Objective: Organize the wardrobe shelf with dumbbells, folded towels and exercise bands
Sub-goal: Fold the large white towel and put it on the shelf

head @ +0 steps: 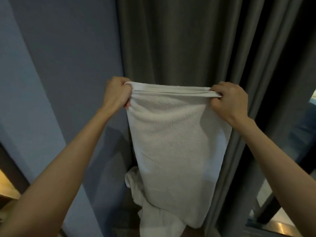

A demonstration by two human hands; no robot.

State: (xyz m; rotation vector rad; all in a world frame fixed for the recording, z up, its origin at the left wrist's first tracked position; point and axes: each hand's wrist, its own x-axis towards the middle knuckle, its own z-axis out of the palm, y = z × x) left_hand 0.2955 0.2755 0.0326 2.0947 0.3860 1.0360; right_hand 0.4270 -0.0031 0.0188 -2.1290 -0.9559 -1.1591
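A white towel point(176, 144) hangs doubled in front of me, its top edge stretched level at chest height. My left hand point(117, 94) grips the top left corner and my right hand point(230, 101) grips the top right corner, both with fingers closed on the cloth. Below and behind the hanging towel lies more crumpled white cloth point(136, 189), low near the floor. No dumbbells, exercise bands or shelf are in view.
A dark grey curtain point(188, 40) hangs straight ahead behind the towel. A blue-grey wall point(59, 65) fills the left side. A wooden edge point(6, 185) shows at the lower left, and a mirror or glass panel point(304, 134) at the right.
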